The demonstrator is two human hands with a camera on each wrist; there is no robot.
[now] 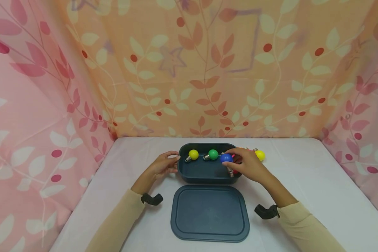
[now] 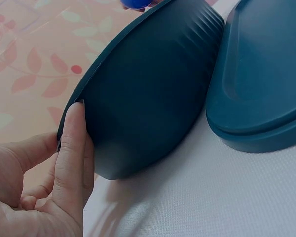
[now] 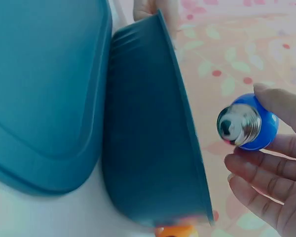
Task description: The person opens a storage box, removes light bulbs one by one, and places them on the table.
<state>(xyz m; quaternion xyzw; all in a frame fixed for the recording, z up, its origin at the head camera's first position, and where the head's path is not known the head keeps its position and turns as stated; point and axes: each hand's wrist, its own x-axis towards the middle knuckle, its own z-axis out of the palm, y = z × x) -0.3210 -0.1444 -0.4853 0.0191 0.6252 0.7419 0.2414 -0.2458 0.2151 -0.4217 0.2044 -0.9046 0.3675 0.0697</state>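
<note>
My left hand (image 1: 162, 164) grips the left end of a dark blue-green plastic box (image 1: 204, 172), fingers at its rim in the left wrist view. Over the box's right end, my right hand (image 1: 251, 163) holds a blue light bulb (image 1: 226, 158) between thumb and fingers. The right wrist view shows the bulb's silver screw base (image 3: 239, 124) pointing out from the hand. Inside the box lie a yellow bulb (image 1: 193, 154) at the left and a green bulb (image 1: 213, 154) near the middle. Another bulb's metal base (image 1: 230, 172) shows under the right hand, its globe partly hidden.
A matching lid (image 1: 210, 213) lies flat on the white table (image 1: 138, 224), just in front of the box. Beyond the right hand, another yellow bulb (image 1: 260, 155) rests on the table beside partly hidden reddish ones. Patterned curtains (image 1: 208, 70) enclose the back and sides.
</note>
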